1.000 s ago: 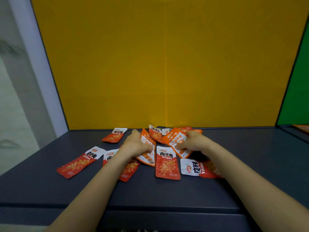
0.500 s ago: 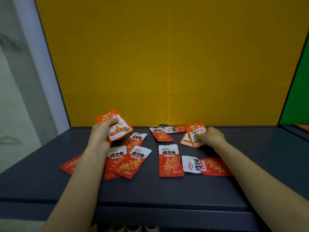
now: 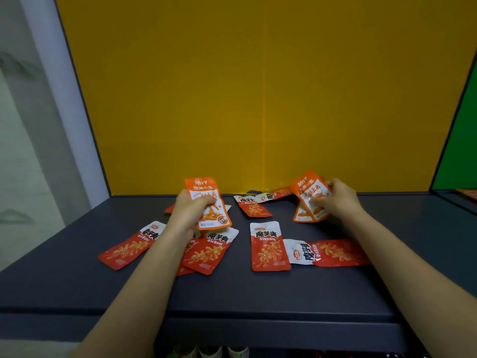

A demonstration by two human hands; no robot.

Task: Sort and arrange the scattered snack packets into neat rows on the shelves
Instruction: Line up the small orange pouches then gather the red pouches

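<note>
Three orange packets [image 3: 209, 197], perhaps eight red [image 3: 269, 248]

Orange packet [image 3: 209, 202] raised, orange pair [image 3: 309, 201] tilted upright, red packets [image 3: 269, 248] scattered flat

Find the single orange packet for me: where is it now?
Head view, left of centre: the single orange packet is gripped in the left hand, above the overlapping red packets on the shelf, opposite the orange packets in the right hand.
</note>
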